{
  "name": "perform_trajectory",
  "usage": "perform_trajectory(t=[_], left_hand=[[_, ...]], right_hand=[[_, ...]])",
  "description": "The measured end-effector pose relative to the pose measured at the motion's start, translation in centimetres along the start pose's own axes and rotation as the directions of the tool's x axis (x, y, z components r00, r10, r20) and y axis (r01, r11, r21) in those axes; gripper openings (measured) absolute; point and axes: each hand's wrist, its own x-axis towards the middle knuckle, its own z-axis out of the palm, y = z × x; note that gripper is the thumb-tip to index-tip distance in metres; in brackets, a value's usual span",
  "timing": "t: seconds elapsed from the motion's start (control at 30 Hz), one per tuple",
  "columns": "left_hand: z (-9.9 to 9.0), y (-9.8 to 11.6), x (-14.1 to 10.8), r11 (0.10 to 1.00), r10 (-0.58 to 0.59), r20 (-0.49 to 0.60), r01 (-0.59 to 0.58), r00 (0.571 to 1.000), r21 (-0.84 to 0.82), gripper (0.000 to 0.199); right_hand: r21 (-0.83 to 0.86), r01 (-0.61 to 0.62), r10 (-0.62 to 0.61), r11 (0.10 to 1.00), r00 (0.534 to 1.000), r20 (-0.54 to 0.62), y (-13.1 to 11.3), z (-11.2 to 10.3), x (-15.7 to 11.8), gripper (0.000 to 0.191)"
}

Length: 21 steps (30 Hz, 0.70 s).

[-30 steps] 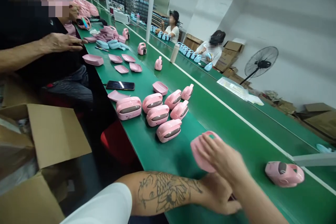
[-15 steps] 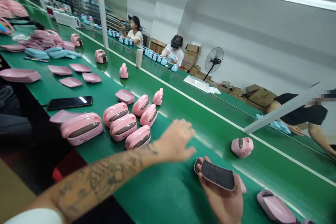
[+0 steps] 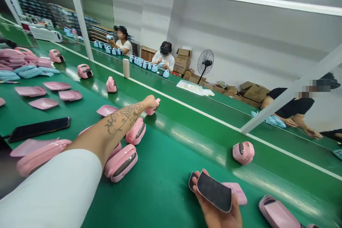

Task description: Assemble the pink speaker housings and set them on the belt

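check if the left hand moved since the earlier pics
Yes, forward along the green belt: the left hand was beside the nearest pink case, now it is at the cluster's far end, on another pink case.

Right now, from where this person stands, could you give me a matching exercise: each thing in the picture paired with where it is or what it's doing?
Things:
1. Left hand
2. Right hand
3. Pale bottle
4. Black fan

Places or states:
A. Upright on the green bench
B. Beside the cardboard boxes
C. Holding a curved pink piece with a dark face
D. Touching a small pink case

Pairs: 1-D, 2-C, 3-A, 4-B
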Motion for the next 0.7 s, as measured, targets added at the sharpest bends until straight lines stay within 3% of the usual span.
perform_trajectory(t=[0.1, 0.2, 0.3, 0.4, 0.47, 0.57, 0.7], left_hand=[[-1.2, 2.7, -2.6, 0.99, 0.124, 0.033, -0.121, 0.992, -0.07, 0.028], [-0.8, 4.9, -7.6, 0.946, 0.247, 0.108, -0.216, 0.963, -0.241, 0.039], [2.2, 5.8, -13.8, 0.866, 0.353, 0.26, -0.209, 0.899, -0.454, 0.051], [6.5, 6.1, -19.5, 0.75, 0.421, 0.417, -0.051, 0.806, -0.659, 0.054], [8.9, 6.3, -22.2, 0.715, 0.449, 0.437, -0.02, 0.78, -0.699, 0.056], [11.2, 7.0, -24.3, 0.711, 0.427, 0.422, -0.008, 0.799, -0.703, 0.054], [12.7, 8.0, -24.3, 0.711, 0.391, 0.424, 0.024, 0.817, -0.703, 0.05]], right_hand=[[-0.085, 0.161, -0.162, 0.983, 0.987, -0.016, 0.2, 0.8, -0.3, 0.085], [-0.271, 0.304, -0.324, 0.914, 0.945, -0.034, 0.2, 2.6, -0.4, 0.105], [-0.38, 0.369, -0.406, 0.848, 0.914, -0.02, -0.1, 4.0, -0.1, 0.125], [-0.446, 0.37, -0.422, 0.815, 0.906, -0.019, -0.2, 3.8, 0.1, 0.128], [-0.495, 0.353, -0.411, 0.794, 0.911, -0.01, 0.0, 3.1, -0.1, 0.127], [-0.572, 0.325, -0.396, 0.753, 0.918, 0.002, 0.4, 1.9, -1.0, 0.125], [-0.681, 0.288, -0.407, 0.674, 0.913, -0.017, 1.0, 1.4, -2.0, 0.122]])
